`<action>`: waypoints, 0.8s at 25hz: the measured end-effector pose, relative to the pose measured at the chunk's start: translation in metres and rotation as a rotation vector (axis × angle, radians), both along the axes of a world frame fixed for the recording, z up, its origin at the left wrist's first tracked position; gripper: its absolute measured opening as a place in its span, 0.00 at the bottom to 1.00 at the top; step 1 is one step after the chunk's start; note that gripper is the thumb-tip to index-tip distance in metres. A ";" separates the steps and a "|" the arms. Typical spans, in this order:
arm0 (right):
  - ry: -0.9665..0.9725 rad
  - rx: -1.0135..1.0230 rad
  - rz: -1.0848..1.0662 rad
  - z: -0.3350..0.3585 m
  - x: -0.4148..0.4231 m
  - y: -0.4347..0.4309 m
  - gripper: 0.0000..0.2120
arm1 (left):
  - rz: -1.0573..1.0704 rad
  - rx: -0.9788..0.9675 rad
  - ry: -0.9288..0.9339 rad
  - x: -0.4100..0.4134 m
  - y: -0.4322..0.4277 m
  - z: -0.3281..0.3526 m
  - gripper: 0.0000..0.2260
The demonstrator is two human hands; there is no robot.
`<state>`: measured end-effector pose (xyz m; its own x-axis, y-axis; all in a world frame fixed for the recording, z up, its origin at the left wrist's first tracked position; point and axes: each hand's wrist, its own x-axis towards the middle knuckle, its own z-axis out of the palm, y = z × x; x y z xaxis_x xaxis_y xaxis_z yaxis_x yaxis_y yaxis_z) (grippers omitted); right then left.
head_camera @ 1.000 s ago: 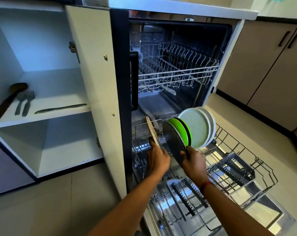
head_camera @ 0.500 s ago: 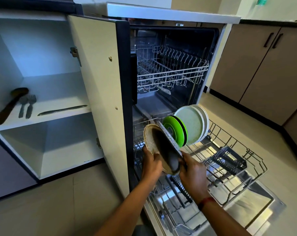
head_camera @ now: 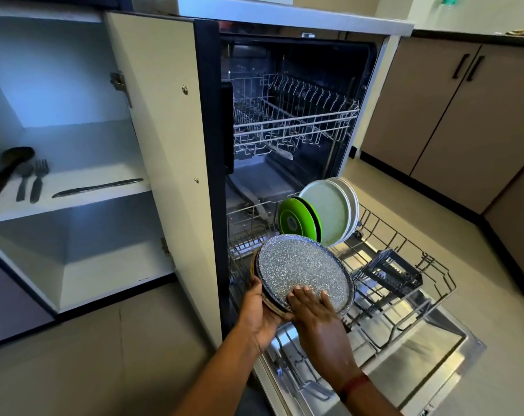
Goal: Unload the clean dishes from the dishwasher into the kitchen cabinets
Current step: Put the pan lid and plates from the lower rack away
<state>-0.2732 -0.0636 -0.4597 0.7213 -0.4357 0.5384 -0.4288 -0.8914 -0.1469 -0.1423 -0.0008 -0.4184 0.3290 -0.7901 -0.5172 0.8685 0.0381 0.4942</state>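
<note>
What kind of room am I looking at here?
Most likely a home kitchen: an open dishwasher with plates standing in its pulled-out lower rack, and a cabinet with cutlery on its shelf.

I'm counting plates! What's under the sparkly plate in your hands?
Only the rim of a brown plate peeks out under the sparkly plate; the rest is covered.

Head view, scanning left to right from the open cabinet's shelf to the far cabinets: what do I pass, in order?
wooden ladle → fork → knife → open cabinet door → held plate stack → cutlery basket → closed brown cabinets
</note>
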 end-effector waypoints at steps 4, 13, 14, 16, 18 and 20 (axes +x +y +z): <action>0.038 0.041 0.055 -0.006 -0.011 0.004 0.17 | 0.008 -0.064 0.153 0.001 0.005 -0.010 0.27; -0.612 0.942 -0.509 0.015 -0.055 -0.047 0.32 | 0.006 -0.087 0.154 -0.004 0.009 -0.019 0.19; -0.631 1.000 -0.464 0.014 -0.055 -0.049 0.31 | 0.001 -0.082 0.144 -0.005 0.010 -0.016 0.20; -0.778 1.176 -0.385 0.021 -0.051 -0.047 0.24 | -0.010 -0.069 0.120 -0.008 0.009 -0.011 0.21; -0.906 1.332 -0.348 0.025 -0.048 -0.044 0.21 | 0.003 -0.029 0.082 -0.008 0.008 -0.004 0.21; -0.977 1.383 -0.362 0.020 -0.048 -0.043 0.19 | 0.031 0.037 0.048 -0.008 0.006 0.004 0.20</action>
